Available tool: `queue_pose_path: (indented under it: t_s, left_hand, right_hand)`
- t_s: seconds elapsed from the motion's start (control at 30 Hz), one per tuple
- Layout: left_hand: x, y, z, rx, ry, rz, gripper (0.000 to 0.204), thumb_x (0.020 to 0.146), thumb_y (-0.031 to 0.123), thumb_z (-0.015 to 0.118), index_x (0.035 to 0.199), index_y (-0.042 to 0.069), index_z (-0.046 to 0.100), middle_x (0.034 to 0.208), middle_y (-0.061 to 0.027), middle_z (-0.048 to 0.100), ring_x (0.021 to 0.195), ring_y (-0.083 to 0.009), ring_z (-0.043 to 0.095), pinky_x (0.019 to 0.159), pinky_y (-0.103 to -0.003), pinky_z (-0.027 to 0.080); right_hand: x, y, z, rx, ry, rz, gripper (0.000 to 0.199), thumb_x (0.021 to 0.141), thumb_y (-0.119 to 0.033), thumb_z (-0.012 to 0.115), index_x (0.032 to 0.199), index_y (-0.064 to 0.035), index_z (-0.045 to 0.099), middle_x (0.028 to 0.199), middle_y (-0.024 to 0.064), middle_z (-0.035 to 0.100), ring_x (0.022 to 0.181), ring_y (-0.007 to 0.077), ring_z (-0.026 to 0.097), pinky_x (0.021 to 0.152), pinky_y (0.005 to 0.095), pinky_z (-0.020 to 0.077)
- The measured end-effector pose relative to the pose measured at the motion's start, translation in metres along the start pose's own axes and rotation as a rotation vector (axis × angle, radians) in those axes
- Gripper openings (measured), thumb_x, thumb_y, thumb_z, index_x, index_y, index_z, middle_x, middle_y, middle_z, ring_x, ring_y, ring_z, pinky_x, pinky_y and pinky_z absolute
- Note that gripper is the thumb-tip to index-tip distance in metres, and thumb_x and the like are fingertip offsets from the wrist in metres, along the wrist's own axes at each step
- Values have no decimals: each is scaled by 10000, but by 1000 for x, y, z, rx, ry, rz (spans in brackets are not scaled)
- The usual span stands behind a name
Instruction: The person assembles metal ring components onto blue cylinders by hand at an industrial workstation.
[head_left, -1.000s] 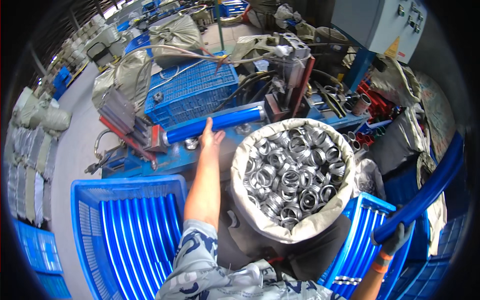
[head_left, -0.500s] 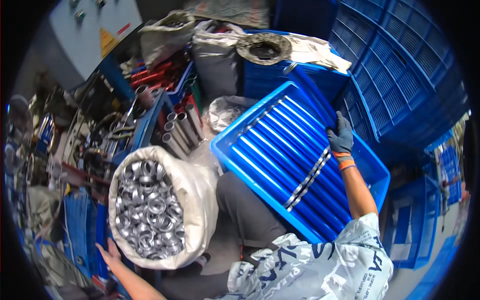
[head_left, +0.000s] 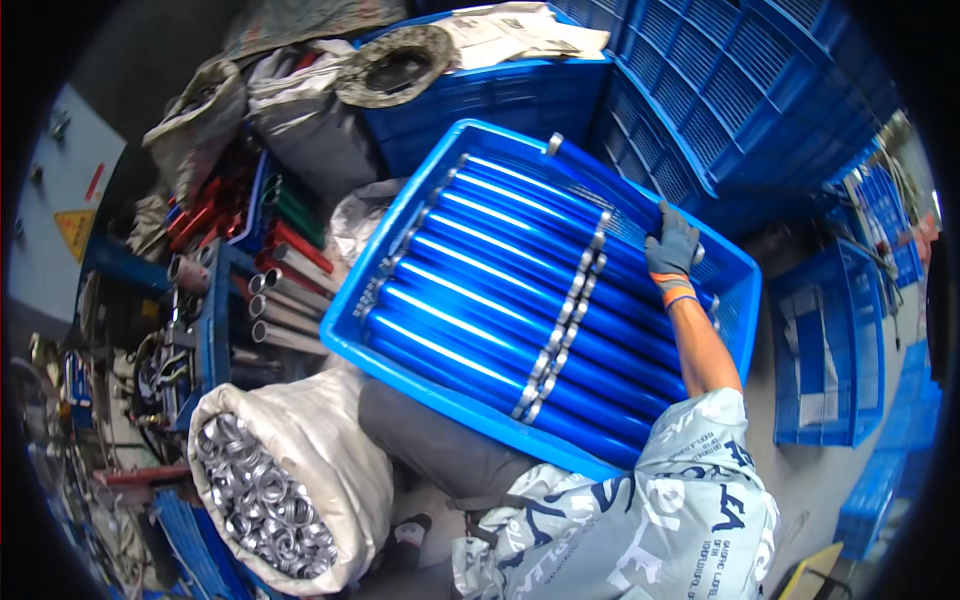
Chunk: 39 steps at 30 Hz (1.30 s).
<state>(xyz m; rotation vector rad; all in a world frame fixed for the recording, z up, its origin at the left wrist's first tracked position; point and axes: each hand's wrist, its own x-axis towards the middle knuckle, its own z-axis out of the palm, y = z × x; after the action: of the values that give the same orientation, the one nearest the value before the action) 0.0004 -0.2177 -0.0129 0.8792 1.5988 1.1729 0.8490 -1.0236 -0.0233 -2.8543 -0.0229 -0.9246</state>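
Blue tubes point(head_left: 520, 300) in blue crate point(head_left: 400, 240), gloved right hand point(head_left: 672, 250) flat, open on them, left hand unseen.

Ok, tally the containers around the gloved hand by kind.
Blue crate of blue tubes, which the gloved right hand reaches into: 1
White sack of metal rings: 1
Blue crate with papers on top: 1
Blue crate at the right: 1
Total: 4

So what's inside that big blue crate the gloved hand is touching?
The blue crate holds long blue tubes lying side by side, with silver rings where they join. The gloved right hand rests on them. Anything underneath the tubes is covered.
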Motion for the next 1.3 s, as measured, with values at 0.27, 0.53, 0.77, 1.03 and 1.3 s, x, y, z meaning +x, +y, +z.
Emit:
queue_pose_path:
  t_s: [0.27,0.53,0.77,1.03,1.3]
  left_hand:
    - [-68,-30,28,186,-157,118,521,1043,446,836,1251,-31,819,1138,-198,855,1024,-288,803,985,-480,644]
    - [-130,-69,38,326,-228,223,532,1034,426,841,1240,-62,800,1129,-209,849,1022,-301,806,980,-472,651]
    - [-153,-104,41,481,-254,301,542,1027,409,847,1231,-89,784,1121,-218,844,1020,-312,808,975,-465,656]
    - [-193,-197,-245,592,393,189,553,1019,391,852,1222,-117,769,1114,-228,839,1017,-323,810,971,-458,662]
    - [-320,-339,-372,999,823,-156,659,930,419,856,1322,-93,718,1391,-315,696,1307,-504,663,1161,-568,533]
  right_hand:
    - [-87,154,-42,-316,-375,215,912,898,-223,853,1723,-243,465,1657,81,539,1616,309,429,1372,684,200]
    - [-91,170,-32,-497,-70,252,653,936,-216,754,1577,-245,631,1649,86,550,1577,345,448,1272,656,323]
    - [-102,3,-3,258,45,-120,521,899,-243,797,1393,-83,760,1479,233,695,1407,434,636,1165,557,499]
    - [-133,-449,-196,1466,-168,-863,433,945,-163,857,1348,-28,772,1345,239,772,1214,446,748,1047,500,617]
    - [-299,-663,-241,918,-461,-1762,712,985,-433,795,1593,-91,654,1560,206,683,1488,463,567,1244,605,408]
